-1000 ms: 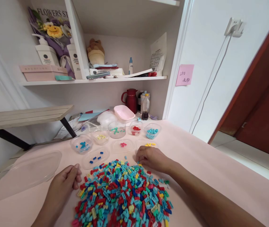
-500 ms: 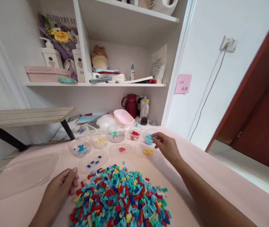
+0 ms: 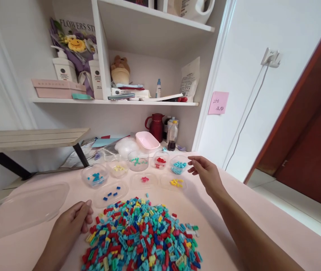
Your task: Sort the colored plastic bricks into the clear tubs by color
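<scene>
My right hand [image 3: 205, 175] is just right of the clear bowl of light blue bricks [image 3: 179, 167], its fingers apart and nothing visible in them. Resting at the left edge of a big heap of mixed toy bricks [image 3: 143, 233], my left hand [image 3: 74, 218] has its fingers curled in and the thumb against them; whatever it may hold is hidden. Yellow bricks [image 3: 176, 183] lie on a clear lid below the light blue bowl. Pink bricks [image 3: 145, 180] and dark blue bricks [image 3: 112, 194] lie on other lids. Red bricks [image 3: 160, 162] are in a neighbouring bowl.
Farther left stand clear containers with green bricks [image 3: 138, 161], pale yellow bricks [image 3: 118, 168] and blue bricks [image 3: 96, 178]. A large clear lid [image 3: 33, 203] lies at the left. Behind are a pink basin [image 3: 147, 140], a red jug [image 3: 156, 128] and a bottle [image 3: 172, 136].
My right hand has drawn back to the right from the light blue bowl, and its fingers have come apart. My left hand stays in place.
</scene>
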